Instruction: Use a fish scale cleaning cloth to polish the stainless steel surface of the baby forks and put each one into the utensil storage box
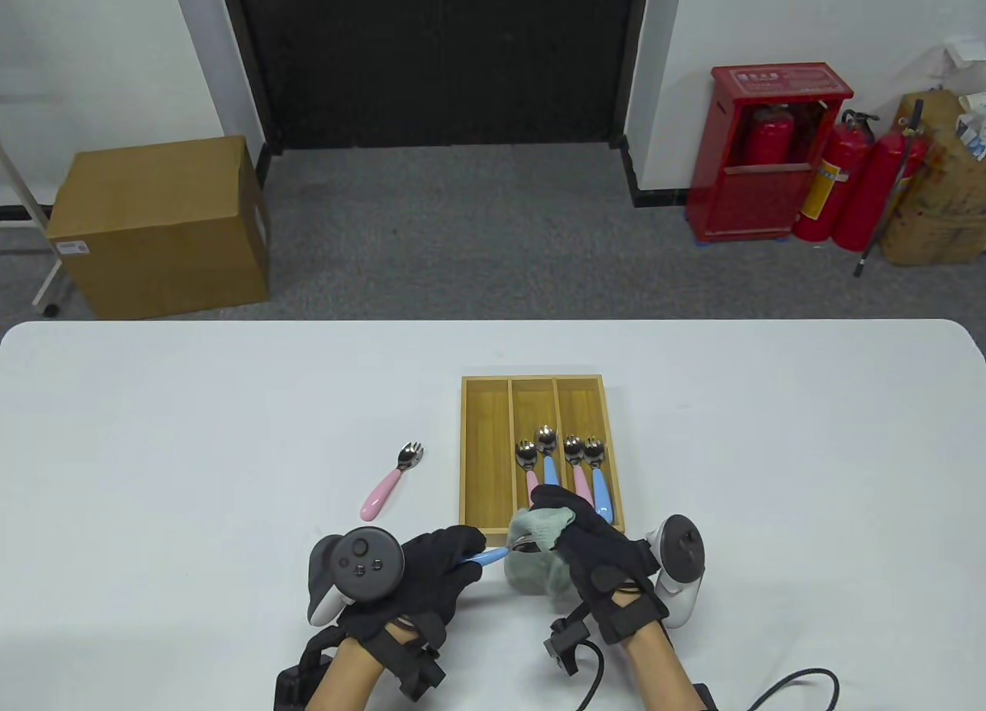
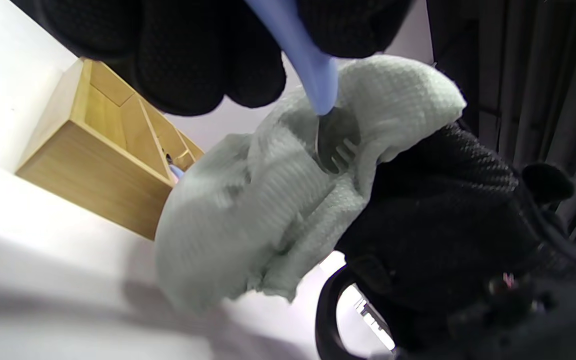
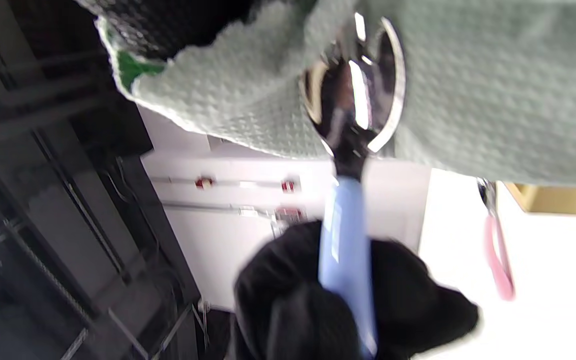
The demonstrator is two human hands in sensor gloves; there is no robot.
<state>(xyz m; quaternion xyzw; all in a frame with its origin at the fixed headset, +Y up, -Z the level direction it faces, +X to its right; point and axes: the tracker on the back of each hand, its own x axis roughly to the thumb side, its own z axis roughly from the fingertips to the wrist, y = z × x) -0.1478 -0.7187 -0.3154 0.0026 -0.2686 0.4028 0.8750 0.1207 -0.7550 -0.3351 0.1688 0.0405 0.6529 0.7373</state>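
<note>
Table view: left hand (image 1: 431,572) grips the blue fork (image 1: 487,558) by its handle, fingers curled round it. Right hand (image 1: 593,545) holds the cloth (image 1: 539,557) bunched, fingers wrapped over it and pressing it on the steel head. Both hover just in front of the box (image 1: 485,426), above the table (image 1: 154,434).

Right wrist view shows the head (image 3: 355,95) half out of the cloth, bowl shiny, tines partly covered.

To do this step well, my take: keep the handle grip firm and fixed, wrap the cloth fully round the head, rub both faces and along the tines rather than across, so the weave doesn't snag. Check the neck near the handle too.

Box has three slots. Left slot looks empty. Middle slot holds two forks, pink and blue, heads pointing away. Right slot holds two as well, pink and blue. Their handle ends are hidden behind the right hand.

One pink fork (image 1: 391,480) lies on the table left of the box, well apart from it, untouched.
</note>
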